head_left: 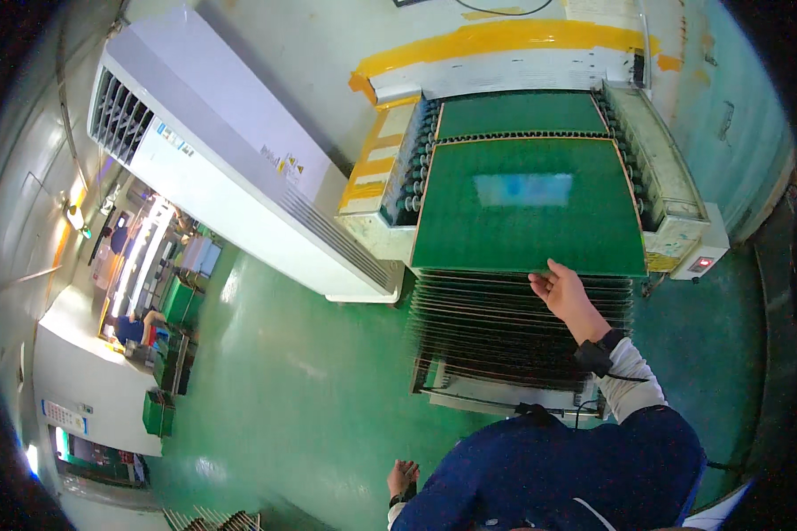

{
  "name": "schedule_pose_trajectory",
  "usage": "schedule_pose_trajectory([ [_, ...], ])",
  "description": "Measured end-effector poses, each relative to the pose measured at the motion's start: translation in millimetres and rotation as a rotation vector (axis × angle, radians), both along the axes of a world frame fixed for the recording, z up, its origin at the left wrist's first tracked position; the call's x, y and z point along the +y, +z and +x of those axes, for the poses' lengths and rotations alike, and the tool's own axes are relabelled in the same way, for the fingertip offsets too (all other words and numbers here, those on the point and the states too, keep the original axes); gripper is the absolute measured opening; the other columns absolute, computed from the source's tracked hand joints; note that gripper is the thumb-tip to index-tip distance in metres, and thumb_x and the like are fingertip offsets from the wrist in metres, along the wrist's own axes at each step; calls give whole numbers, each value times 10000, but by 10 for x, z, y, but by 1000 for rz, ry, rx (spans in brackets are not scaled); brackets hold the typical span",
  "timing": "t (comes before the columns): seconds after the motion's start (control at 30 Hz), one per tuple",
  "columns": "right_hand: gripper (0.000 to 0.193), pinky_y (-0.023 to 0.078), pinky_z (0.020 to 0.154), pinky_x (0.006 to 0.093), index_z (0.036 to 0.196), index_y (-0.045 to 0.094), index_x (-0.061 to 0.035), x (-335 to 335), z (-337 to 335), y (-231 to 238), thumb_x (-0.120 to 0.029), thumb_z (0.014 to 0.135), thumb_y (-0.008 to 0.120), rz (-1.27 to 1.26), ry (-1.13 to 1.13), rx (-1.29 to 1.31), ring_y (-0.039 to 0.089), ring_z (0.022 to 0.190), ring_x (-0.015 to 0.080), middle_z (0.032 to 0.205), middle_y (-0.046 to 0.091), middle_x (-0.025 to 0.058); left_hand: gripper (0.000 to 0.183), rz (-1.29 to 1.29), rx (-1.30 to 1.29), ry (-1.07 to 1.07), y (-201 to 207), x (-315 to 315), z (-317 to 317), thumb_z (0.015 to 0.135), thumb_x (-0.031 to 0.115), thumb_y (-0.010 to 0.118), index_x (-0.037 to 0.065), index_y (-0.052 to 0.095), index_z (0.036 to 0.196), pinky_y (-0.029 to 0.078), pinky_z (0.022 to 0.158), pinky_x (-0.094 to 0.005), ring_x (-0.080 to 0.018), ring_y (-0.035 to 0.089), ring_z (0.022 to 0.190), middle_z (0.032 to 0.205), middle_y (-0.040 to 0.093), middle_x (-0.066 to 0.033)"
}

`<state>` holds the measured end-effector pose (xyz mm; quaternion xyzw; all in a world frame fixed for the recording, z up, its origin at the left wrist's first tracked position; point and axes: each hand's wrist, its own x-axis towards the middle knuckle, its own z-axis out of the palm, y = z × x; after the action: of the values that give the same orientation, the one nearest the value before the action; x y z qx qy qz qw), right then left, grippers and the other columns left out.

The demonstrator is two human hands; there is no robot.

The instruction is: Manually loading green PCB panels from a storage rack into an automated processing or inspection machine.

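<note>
"Green, glossy and flat: how do the fingers stand to that panel [496,234]?"

"The right hand [565,296] is at its near edge, right of the middle. Its fingers are loosely bent and parted, not clenched. One fingertip overlaps the edge from here, but I cannot tell whether it presses on it."

"And the left hand [403,478]?"

"Low by the body, well apart from the panel, its fingers loosely open."

"What does the panel itself look like?"

"Broad and four-sided, with thin pale brownish borders and a bluish-white reflection across its upper half. It lies on the conveyor [673,164], between two rows of dark rollers [413,181], so it stretches away beyond the right fingertips."

"Anything around it?"

"A second green panel [522,115] lies just behind, past a dark toothed-looking strip. Below the near edge sits a rack [505,341] of many thin parallel slats, close under the right hand."

"Further out?"

"A red-lit switch [701,264] at the conveyor's right corner, and a tall white cabinet [230,203] to the left, over green floor [292,372]."
</note>
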<state>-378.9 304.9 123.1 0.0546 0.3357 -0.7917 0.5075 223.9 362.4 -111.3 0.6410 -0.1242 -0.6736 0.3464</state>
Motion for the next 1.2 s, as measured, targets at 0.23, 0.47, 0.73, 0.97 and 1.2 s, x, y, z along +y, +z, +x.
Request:
schedule_pose_trajectory([
  [0.23, 266, 499, 686, 355, 934, 374, -31, -125, -58, 23, -188, 823, 557, -14, 31, 13, 556, 763, 261, 850, 523, 162, 488, -4, 62, 53, 22, 141, 91, 880, 339, 432, -56, 356, 1157, 492, 661, -397, -355, 560, 904, 1143, 481, -220],
  [0.47, 257, 500, 690, 357, 938, 382, -25, -212, -152, -1, -167, 819, 560, 9, 0, 7, 556, 773, 268, 870, 508, 153, 540, -6, 16, 79, 35, 259, 77, 875, 328, 450, -88, 325, 1196, 488, 666, -395, -361, 567, 893, 1133, 490, -227],
  [0.73, 189, 496, 686, 341, 899, 442, -38, -291, -185, 40, -160, 816, 560, 58, -10, 5, 555, 747, 248, 839, 524, 136, 512, 38, 30, 93, 195, 322, -46, 860, 325, 485, -63, 364, 1172, 487, 676, -399, -364, 564, 903, 1130, 497, -220],
  [0.97, 191, 482, 669, 327, 880, 449, -10, -345, -183, 75, -145, 815, 568, 6, -8, 54, 552, 710, 231, 809, 532, 125, 468, 41, -24, 120, 316, 324, -124, 849, 301, 521, -34, 399, 1152, 482, 684, -375, -336, 557, 932, 1145, 492, -217],
  [1.2, 204, 500, 692, 289, 904, 487, 17, -409, -422, -170, -132, 809, 589, -39, 8, 18, 549, 790, 209, 847, 529, 119, 437, 67, -86, 121, 356, 347, -186, 845, 292, 527, -11, 420, 1142, 471, 635, -345, -304, 567, 887, 1109, 525, -179],
])
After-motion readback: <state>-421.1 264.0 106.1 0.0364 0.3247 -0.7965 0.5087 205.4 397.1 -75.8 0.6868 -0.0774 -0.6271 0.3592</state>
